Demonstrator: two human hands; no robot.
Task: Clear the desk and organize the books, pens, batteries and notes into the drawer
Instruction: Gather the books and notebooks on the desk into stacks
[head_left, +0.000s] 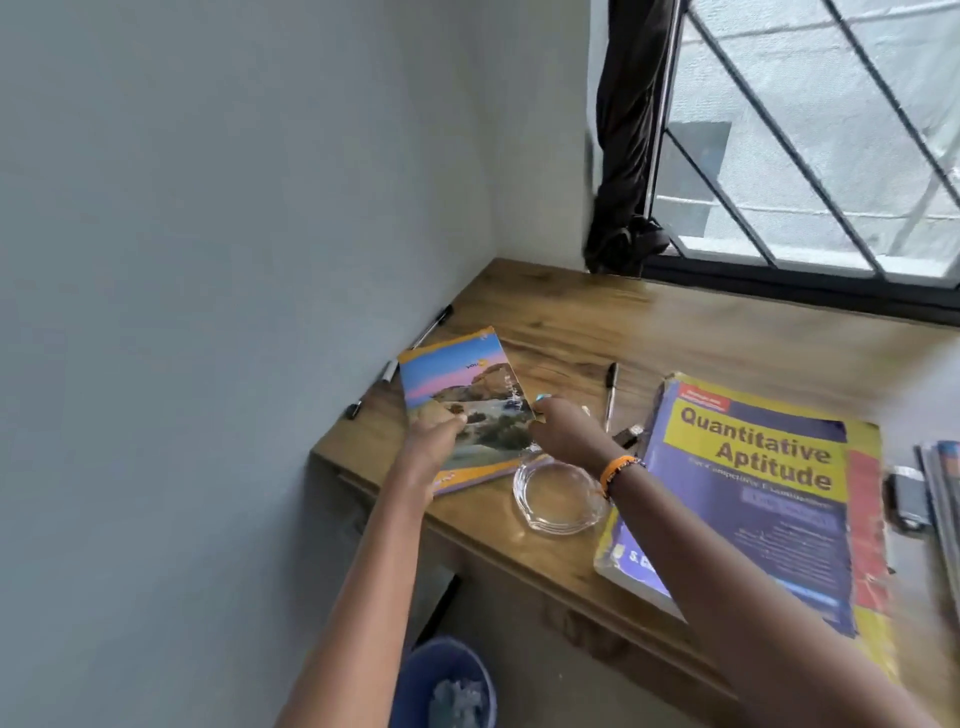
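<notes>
Head view shows both hands on a landscape-cover notebook (462, 395) at the left end of the wooden desk (675, 338). Left hand (434, 441) grips the notebook's near left edge, thumb curled over the cover. Right hand (563, 428) pinches the notebook's right edge, fingers curled round it; an orange bracelet (621, 473) sits on that wrist. The notebook is tilted, with its far end raised toward the wall (208, 260); whether its near end touches the desk cannot be determined. A clear glass ashtray (558, 501) stands just beside the notebook's near right corner, directly under the right wrist. Beyond the right hand lies a black-capped pen (610, 395), and near its lower end a small dark object (628, 435), too blurred to identify. A thick book titled "Quantitative Aptitude" (753, 499) lies flat to the right of the ashtray, and the right forearm crosses over its near left corner. Two more pens (434, 325) (387, 371) lie along the desk's left edge against the wall, behind the notebook. At the far right edge, a stack of thin books (943, 499) lies with a small dark rectangular item (909, 501) beside it. A dark curtain (623, 156) hangs at the barred window (831, 156) behind the desk. A blue waste bin (447, 686) stands on the floor below the desk's left end.
</notes>
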